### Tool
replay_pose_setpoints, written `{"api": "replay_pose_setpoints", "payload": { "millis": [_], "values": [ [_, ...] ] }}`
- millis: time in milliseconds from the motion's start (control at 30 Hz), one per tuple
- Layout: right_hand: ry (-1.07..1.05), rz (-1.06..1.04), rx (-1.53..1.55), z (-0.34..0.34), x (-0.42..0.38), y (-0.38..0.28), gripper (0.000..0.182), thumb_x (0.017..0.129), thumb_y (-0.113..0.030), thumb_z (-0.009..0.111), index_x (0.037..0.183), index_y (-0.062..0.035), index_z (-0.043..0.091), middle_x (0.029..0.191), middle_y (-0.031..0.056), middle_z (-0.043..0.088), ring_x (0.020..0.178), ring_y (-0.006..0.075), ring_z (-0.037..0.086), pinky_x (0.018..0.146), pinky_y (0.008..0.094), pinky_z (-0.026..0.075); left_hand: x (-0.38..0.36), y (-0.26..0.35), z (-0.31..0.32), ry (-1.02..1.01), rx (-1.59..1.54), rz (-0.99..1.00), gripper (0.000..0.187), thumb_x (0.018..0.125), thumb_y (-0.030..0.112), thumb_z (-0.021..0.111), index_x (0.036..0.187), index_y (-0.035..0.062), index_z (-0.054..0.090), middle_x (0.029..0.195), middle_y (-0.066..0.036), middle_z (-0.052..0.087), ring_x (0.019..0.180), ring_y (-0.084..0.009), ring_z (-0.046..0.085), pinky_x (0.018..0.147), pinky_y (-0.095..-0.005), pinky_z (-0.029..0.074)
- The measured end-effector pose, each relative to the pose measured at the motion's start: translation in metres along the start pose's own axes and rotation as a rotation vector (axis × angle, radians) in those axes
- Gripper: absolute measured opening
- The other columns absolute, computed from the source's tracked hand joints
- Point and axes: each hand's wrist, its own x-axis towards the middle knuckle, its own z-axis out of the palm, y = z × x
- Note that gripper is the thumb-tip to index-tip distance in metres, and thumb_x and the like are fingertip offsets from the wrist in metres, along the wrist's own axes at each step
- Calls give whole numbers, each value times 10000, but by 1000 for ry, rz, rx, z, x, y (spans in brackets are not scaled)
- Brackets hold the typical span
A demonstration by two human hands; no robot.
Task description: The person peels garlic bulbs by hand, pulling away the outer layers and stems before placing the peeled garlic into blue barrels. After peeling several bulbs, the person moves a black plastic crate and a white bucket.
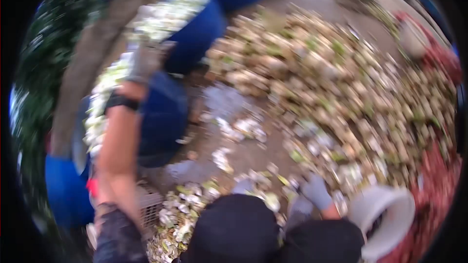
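Note:
My left hand, in a grey glove with a black watch at the wrist, reaches over the blue tubs at the left. It is smeared by motion, but the thumb stands out from the fingers and no item shows in it. Whitish-green peeled bulbs fill the far tub, and more fill the near tub. Low in the view, my right hand, also gloved in grey, is just beyond my right knee. Its fingers look curled; whatever they hold is hidden by blur. Pale skins and trimmings lie around it.
A large heap of tan unpeeled bulbs spreads across the ground ahead and right. White peelings are scattered on the ground. A white bucket lies tipped beside red mesh sacking. A plastic crate stands by my left arm.

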Motion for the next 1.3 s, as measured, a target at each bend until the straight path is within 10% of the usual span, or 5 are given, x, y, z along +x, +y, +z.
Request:
{"api": "replay_pose_setpoints", "payload": {
  "millis": [400, 600, 767, 867, 1300],
  "values": [
    [187, 491, -979, -59, 34, 135, 326, 765, -112, 629, 1066, -212, 704, 1050, 66, 634, 1009, 297, 563, 776, 420, 472, -195, -184, 205, -720, 216, -615, 361, 975, 282, 561, 1236, 34, 593, 1115, -97, 643, 874, -148, 648, 751, -285, 538],
    [418, 328, -19, -34, 26, 52, 169, 855, -115, 624, 998, -87, 710, 1003, 60, 641, 877, 192, 579, 705, 325, 471, -241, -217, 263, -619, 490, 219, 658, 823, 233, 744, 1400, 77, 470, 1277, -182, 595, 1057, -311, 639, 910, -373, 505],
    [130, 393, 1088, -9, 30, 16, 262, 921, -37, 498, 1148, 31, 611, 865, 2, 613, 680, 77, 567, 560, 210, 447, -243, -205, 256, -731, 404, -104, 723, 766, 263, 779, 1391, 81, 463, 1231, -246, 584, 1113, -391, 590, 939, -411, 478],
    [-66, 468, 451, -28, 38, -17, 279, 947, -236, 624, 958, 37, 680, 690, 49, 635, 630, 101, 583, 554, 229, 464, -259, -200, 253, -713, 397, -38, 728, 731, 285, 810, 1364, 106, 498, 1151, -244, 613, 1063, -424, 594, 917, -433, 489],
    [122, 407, 837, -15, 31, -15, 238, 980, -192, 519, 965, 19, 628, 688, 77, 646, 480, 116, 562, 460, 240, 449, -242, -207, 230, -706, -597, -825, 642, 947, 384, 603, 1447, 59, 367, 1179, -85, 604, 897, -113, 609, 652, -248, 524]
  ]
}}
